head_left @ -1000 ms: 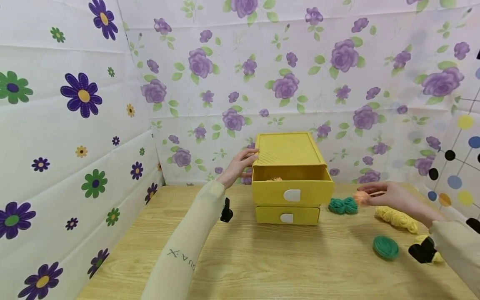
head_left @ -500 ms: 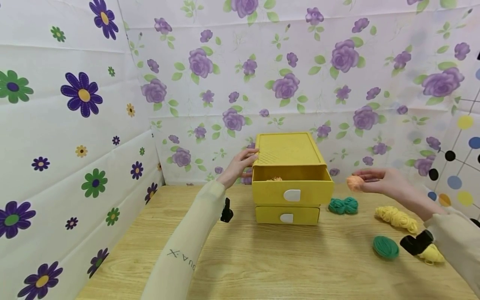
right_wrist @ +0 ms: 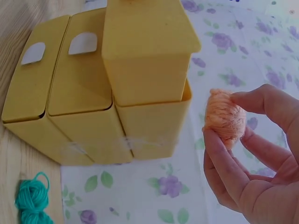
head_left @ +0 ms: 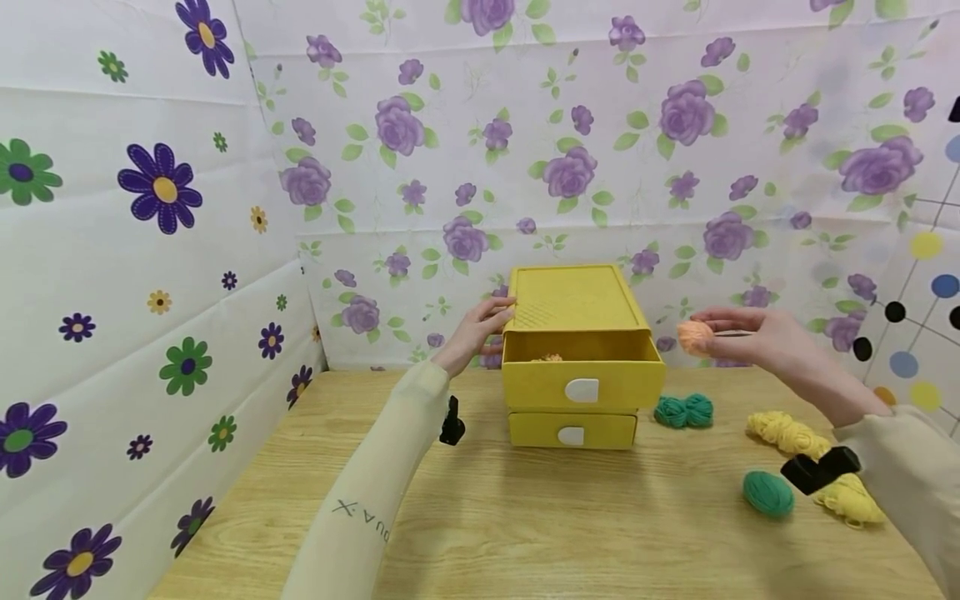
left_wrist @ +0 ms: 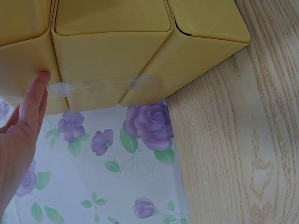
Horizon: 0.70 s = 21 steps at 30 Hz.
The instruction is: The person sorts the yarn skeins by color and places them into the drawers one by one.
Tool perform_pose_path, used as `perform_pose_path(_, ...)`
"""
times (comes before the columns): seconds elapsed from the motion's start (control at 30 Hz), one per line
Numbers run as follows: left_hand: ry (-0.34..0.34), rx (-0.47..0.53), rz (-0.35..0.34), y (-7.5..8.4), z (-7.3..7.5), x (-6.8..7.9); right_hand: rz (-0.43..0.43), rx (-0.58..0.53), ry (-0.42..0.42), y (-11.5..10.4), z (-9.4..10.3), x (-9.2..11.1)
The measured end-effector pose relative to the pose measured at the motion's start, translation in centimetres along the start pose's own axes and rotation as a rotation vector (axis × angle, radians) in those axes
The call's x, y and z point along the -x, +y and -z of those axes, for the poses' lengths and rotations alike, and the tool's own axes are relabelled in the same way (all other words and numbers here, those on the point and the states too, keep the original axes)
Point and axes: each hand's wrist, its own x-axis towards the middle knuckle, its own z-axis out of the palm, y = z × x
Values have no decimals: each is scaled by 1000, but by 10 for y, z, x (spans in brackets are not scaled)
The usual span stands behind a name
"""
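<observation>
A yellow drawer unit (head_left: 576,297) stands at the back of the table, its top drawer (head_left: 536,387) pulled out. Inside that drawer a bit of orange yarn (head_left: 551,358) shows above the front wall. My left hand (head_left: 471,335) rests against the unit's left side; in the left wrist view one straight finger (left_wrist: 33,100) touches its yellow wall. Off the table, right of the drawer, my right hand (head_left: 765,343) pinches a small ball of orange yarn (right_wrist: 225,116) between thumb and fingers.
Right of the unit lies a teal yarn bundle (head_left: 684,411). Farther right are a yellow yarn skein (head_left: 783,433), a green yarn ball (head_left: 768,493) and another yellow yarn bundle (head_left: 851,500). Flowered cloth (head_left: 420,192) hangs behind the table.
My right hand has lifted the orange yarn ball from beside the teal bundle, up and to the left towards the drawer. My left hand has stayed on the unit.
</observation>
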Motion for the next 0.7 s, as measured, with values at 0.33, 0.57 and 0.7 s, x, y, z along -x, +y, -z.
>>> perform_pose_path(0.33, -28, 16, 10, 11, -3, 7, -7, 12, 36, -19, -18, -14)
perform_pose_path(0.57, 4, -16, -12, -1, -1, -1, 36, -34, -26, -35, -31, -23)
perform_pose_path(0.7, -15, -4, -9, 4, -1, 3, 77, -41, -31, -41, -40, -31)
